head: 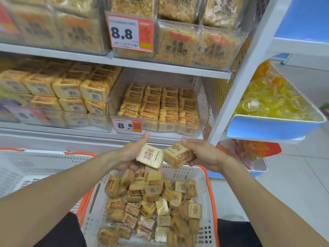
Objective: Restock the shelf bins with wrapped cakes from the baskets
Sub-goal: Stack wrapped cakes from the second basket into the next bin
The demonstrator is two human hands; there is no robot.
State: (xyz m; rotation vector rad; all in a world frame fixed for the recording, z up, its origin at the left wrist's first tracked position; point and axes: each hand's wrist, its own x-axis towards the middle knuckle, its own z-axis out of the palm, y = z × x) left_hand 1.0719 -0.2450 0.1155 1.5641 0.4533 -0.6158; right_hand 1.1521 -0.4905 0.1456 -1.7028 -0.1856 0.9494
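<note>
Above the white basket [201, 177] of loose cakes, the left hand [130, 156] pinched a glossy golden wrapped cake [150, 156] and the right hand [204, 155] gripped another, red-printed cake [178, 155].

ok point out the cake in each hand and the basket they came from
left-hand cake [149, 156], head view, middle of wrapper face
right-hand cake [178, 155], head view, front face
basket [204, 177], head view, white right wall
</note>
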